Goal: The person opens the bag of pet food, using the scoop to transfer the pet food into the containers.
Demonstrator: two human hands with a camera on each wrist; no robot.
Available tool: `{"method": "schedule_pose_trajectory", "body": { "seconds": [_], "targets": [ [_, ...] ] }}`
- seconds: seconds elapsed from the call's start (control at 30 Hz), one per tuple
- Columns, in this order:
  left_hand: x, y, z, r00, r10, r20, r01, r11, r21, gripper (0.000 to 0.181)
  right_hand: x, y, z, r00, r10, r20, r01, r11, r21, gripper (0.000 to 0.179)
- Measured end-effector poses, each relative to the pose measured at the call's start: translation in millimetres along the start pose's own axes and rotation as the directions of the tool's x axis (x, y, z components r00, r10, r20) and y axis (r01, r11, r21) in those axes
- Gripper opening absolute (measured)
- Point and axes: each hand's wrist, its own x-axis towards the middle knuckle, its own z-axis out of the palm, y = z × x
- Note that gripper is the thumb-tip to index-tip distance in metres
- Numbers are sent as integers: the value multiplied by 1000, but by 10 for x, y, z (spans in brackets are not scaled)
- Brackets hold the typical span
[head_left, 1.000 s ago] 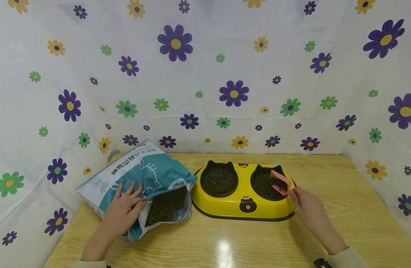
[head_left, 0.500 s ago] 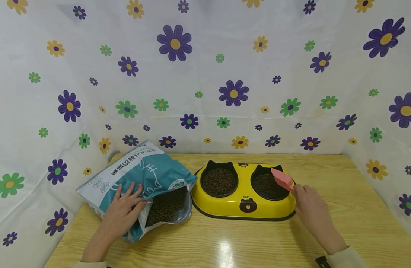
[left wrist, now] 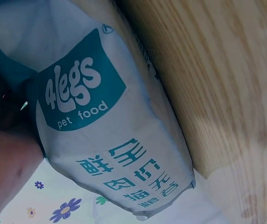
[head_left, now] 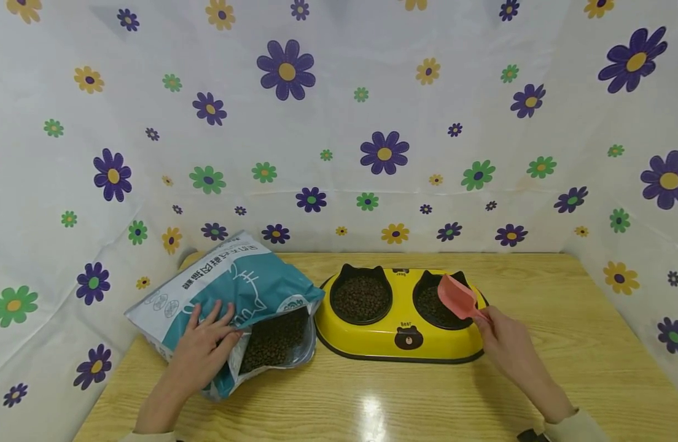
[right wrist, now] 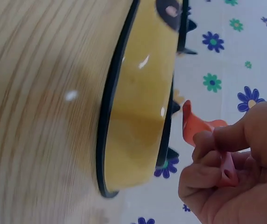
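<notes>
In the head view my left hand (head_left: 201, 356) rests with spread, fairly straight fingers on a teal and white pet food bag (head_left: 272, 276). The bag lies on its side, its mouth facing front right, and brown kibble (head_left: 272, 341) shows inside. My right hand (head_left: 507, 344) grips the handle of a small pink scoop (head_left: 457, 296). That scoop is tilted over the right bowl (head_left: 430, 301) of a yellow double feeder (head_left: 355, 341); no kibble shows on it. Kibble lies in both black bowls. In the right wrist view, thumb and curled fingers hold the scoop's handle (right wrist: 228, 172).
A wooden table (head_left: 317, 405) carries everything. The left bowl (head_left: 361, 298) stands close to the bag's mouth. Behind and at both sides hangs a white flower-printed cloth (head_left: 328, 123).
The scoop, first showing dark kibble inside, has turned over and then swung slightly left above the right bowl, now showing only pink. My left hand and the bag have stayed in place.
</notes>
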Motion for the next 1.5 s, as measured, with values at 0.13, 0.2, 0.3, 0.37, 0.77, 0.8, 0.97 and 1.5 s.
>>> {"method": "schedule_pose_trajectory", "body": {
  "seconds": [0.13,0.2,0.3,0.37,0.77,0.8,0.97,1.5],
  "targets": [
    [-12,-3,13,1000,2,-8,-2,1000,-3,29,-11,-161,-28,974,128,186,-168,962,215,23],
    [-13,-2,20,1000,4,-13,-4,1000,-8,29,-13,-263,-25,941,171,294,-262,915,307,29],
    [-18,-7,31,1000,7,-19,-7,1000,-13,29,-20,-425,21,892,151,427,-338,848,407,32],
    [-15,-9,34,1000,4,-23,-4,1000,-13,29,-33,-535,81,880,86,466,-321,833,451,29],
    [-11,-8,18,1000,-5,-18,5,1000,-4,32,-2,-1280,640,824,-241,512,-79,847,525,29],
    [-13,-8,19,1000,-4,-18,4,1000,-4,32,9,-1327,695,819,-249,517,-77,845,529,28],
    [-13,1,28,999,3,-32,-3,1000,11,31,66,-1529,944,821,-252,513,-49,864,502,28],
    [-63,3,48,990,51,-129,-44,997,63,22,211,-1868,1227,836,-437,333,465,885,-6,19]
  ]
}}
